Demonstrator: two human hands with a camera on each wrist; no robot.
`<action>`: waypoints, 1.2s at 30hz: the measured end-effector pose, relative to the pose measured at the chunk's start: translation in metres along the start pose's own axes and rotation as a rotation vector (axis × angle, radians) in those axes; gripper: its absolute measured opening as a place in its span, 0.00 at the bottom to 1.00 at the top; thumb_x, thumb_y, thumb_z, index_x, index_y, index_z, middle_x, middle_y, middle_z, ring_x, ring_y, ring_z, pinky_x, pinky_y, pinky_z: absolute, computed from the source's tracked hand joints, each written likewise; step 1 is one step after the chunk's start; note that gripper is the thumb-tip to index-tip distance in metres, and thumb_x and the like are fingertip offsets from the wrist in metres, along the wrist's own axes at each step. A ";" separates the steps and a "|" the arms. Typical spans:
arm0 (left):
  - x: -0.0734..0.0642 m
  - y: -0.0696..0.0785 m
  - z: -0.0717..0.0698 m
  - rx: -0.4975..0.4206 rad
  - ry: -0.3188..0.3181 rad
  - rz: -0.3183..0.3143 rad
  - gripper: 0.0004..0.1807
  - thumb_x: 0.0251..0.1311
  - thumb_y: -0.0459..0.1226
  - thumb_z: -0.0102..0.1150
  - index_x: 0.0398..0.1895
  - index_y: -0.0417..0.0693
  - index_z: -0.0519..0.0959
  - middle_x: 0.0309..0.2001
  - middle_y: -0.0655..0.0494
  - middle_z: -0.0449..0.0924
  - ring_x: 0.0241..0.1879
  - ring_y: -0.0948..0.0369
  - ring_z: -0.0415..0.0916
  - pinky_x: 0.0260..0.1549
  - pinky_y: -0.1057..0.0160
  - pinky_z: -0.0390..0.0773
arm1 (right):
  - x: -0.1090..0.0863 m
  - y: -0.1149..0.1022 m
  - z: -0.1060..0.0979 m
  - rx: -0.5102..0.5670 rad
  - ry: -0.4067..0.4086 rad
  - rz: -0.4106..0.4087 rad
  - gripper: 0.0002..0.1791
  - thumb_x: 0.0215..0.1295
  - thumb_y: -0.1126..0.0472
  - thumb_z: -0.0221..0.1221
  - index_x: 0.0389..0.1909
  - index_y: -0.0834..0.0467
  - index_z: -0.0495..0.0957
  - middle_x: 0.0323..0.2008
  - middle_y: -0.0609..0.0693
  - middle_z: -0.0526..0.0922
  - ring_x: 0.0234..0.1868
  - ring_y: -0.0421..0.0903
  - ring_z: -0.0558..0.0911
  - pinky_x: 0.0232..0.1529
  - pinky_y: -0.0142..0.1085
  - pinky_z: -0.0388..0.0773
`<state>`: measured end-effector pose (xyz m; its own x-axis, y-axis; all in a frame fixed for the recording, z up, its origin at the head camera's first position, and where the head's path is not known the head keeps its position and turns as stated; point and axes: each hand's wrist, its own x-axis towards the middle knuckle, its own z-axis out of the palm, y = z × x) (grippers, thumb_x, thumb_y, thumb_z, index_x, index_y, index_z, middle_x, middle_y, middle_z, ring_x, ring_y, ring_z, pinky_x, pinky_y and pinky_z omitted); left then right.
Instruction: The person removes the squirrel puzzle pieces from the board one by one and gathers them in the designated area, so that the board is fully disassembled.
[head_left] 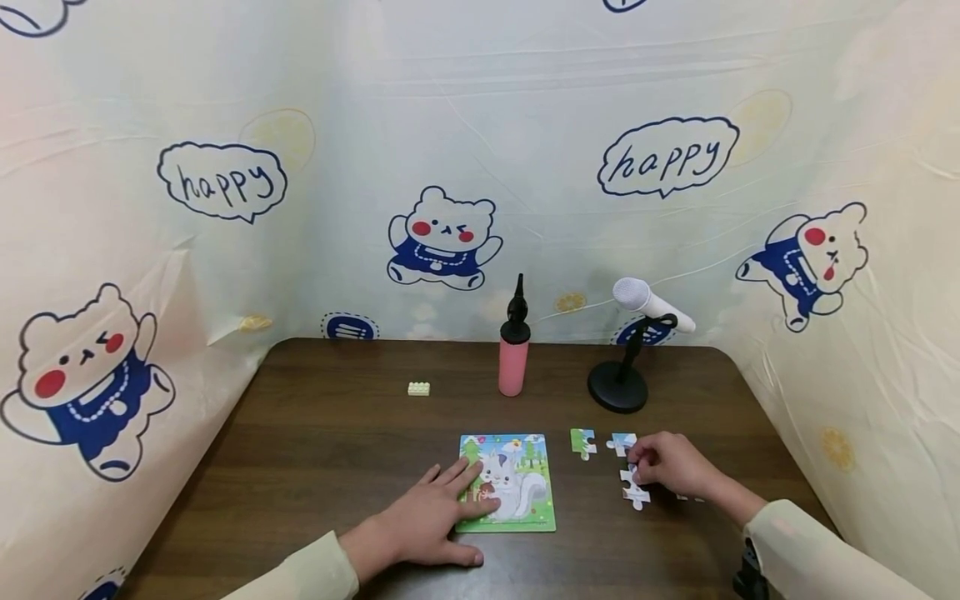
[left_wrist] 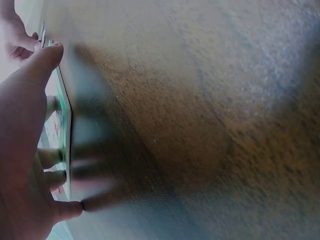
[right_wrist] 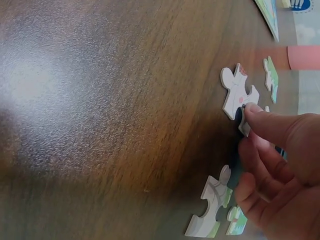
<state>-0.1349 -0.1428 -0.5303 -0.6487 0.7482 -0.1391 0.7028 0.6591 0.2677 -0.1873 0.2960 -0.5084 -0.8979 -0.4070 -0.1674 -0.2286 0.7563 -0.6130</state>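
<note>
My left hand point(head_left: 427, 518) lies with fingers spread on the left side of a squirrel jigsaw puzzle point(head_left: 528, 510), its thumb on the table by the lower edge. In the left wrist view, fingertips press on the thin puzzle board point(left_wrist: 65, 125). To the right, my right hand point(head_left: 672, 465) pinches a small puzzle piece point(right_wrist: 244, 124) between thumb and fingers, mostly hidden by them. Right beside it a white puzzle piece point(right_wrist: 234, 97) lies on the table. Near that hand are also a green-and-blue piece point(head_left: 582, 443), a blue piece point(head_left: 620, 443) and a grey-white piece point(right_wrist: 212, 200).
Behind the puzzle stand a pink hand pump point(head_left: 513, 367) with a black top and a white microphone point(head_left: 652, 304) on a black stand point(head_left: 617, 386). A pale toy brick point(head_left: 418, 388) sits farther left. A printed curtain point(head_left: 555, 108) surrounds the wooden table point(head_left: 330, 433).
</note>
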 end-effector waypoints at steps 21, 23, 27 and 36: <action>0.003 -0.004 -0.003 -0.009 0.011 0.010 0.37 0.65 0.73 0.46 0.76 0.79 0.64 0.81 0.49 0.55 0.79 0.43 0.53 0.69 0.28 0.56 | 0.008 -0.018 -0.005 -0.037 -0.033 0.038 0.06 0.62 0.69 0.69 0.39 0.57 0.86 0.30 0.45 0.82 0.30 0.42 0.76 0.32 0.34 0.75; 0.004 -0.006 -0.004 0.006 0.036 0.005 0.37 0.66 0.71 0.47 0.76 0.76 0.65 0.80 0.50 0.58 0.79 0.44 0.55 0.70 0.29 0.55 | 0.012 -0.027 -0.008 -0.050 -0.034 0.014 0.06 0.62 0.69 0.68 0.38 0.57 0.86 0.30 0.44 0.83 0.30 0.42 0.77 0.32 0.33 0.76; 0.008 -0.011 -0.009 0.046 0.089 -0.060 0.38 0.66 0.71 0.49 0.76 0.69 0.68 0.78 0.52 0.62 0.79 0.46 0.55 0.71 0.31 0.55 | 0.025 -0.048 -0.008 -0.061 -0.032 -0.049 0.06 0.61 0.65 0.71 0.38 0.58 0.85 0.27 0.43 0.81 0.28 0.41 0.76 0.30 0.33 0.75; 0.014 -0.028 -0.013 0.037 0.147 -0.251 0.51 0.59 0.74 0.54 0.78 0.56 0.66 0.80 0.49 0.59 0.79 0.43 0.54 0.70 0.29 0.55 | 0.058 -0.103 0.028 -0.036 -0.063 -0.163 0.08 0.63 0.59 0.71 0.40 0.57 0.86 0.30 0.42 0.80 0.31 0.40 0.76 0.34 0.33 0.75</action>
<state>-0.1680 -0.1516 -0.5273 -0.8372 0.5440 -0.0559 0.5233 0.8267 0.2068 -0.2048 0.1801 -0.4762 -0.8229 -0.5561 -0.1165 -0.3838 0.6951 -0.6079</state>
